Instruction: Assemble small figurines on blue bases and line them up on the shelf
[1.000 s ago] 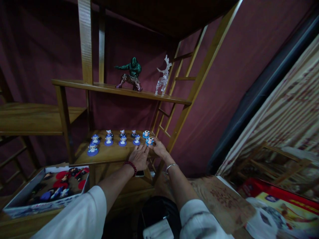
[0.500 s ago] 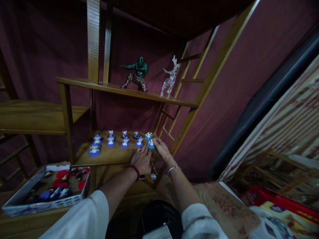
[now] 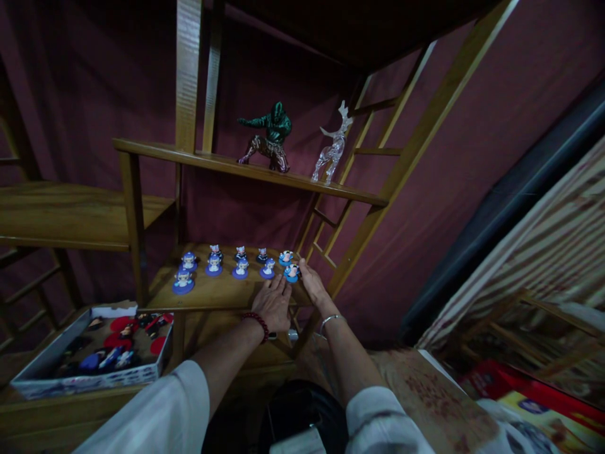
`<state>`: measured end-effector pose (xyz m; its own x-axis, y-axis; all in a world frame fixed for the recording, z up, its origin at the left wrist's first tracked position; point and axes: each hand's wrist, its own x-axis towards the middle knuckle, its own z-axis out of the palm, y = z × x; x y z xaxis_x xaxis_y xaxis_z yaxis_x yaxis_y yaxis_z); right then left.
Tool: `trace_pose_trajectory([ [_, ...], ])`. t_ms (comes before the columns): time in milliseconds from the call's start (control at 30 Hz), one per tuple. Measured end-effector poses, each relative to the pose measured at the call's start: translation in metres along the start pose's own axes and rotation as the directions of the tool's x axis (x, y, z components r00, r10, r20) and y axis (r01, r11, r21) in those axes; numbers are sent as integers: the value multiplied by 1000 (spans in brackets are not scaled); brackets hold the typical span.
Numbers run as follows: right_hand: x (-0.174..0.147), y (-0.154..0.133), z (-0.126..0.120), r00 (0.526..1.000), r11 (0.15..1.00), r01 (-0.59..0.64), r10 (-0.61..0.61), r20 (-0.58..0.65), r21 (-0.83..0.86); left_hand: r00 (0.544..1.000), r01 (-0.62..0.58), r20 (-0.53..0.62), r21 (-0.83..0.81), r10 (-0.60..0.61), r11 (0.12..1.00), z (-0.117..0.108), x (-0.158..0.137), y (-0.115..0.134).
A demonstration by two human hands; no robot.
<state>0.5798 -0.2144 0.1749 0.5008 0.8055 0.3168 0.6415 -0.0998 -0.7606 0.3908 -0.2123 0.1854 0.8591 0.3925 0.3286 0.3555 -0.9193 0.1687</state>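
My left hand (image 3: 273, 305), with a dark red bead bracelet, rests at the front edge of the lower shelf (image 3: 208, 296), fingers stretched out and holding nothing. Just right of a small figurine on a blue base (image 3: 292, 273) is my right hand (image 3: 312, 284), with a silver bangle. Its fingers look extended beside the figurine, not around it; I cannot tell whether they touch. Behind stands another blue-based figurine (image 3: 285, 257). To the left, several purple-based figurines (image 3: 213, 266) form a row, with small dark figurines (image 3: 241, 253) behind them.
A dark green figure (image 3: 276, 129) and a clear deer statuette (image 3: 332, 151) stand on the upper shelf (image 3: 212, 162). At lower left is an open box (image 3: 89, 384) with jumbled figurines. A slanted wooden post (image 3: 373, 217) borders the right side.
My right hand has moved slightly right, away from the front blue-based figurine, which now shows more fully. My left hand stays at the shelf edge. The view has shifted a little.
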Motion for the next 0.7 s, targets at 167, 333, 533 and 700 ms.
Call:
trace_pose_trajectory([
  [167,-1,-4,-1,997,997,-71,71,-1,1,1000,-6,18,-1,6,1000,1,0,-1],
  [333,-3,-5,-2,999,998,-53,53,6,-22,1000,-9,-2,3,9,1000,3,1,-2],
  [533,-3,-8,-3,993,994,-110,110,45,-4,1000,-5,-7,9,5,1000,7,2,-3],
  [700,-2,-5,-3,996,996,-87,86,34,15,1000,-4,-12,8,4,1000,8,2,-4],
])
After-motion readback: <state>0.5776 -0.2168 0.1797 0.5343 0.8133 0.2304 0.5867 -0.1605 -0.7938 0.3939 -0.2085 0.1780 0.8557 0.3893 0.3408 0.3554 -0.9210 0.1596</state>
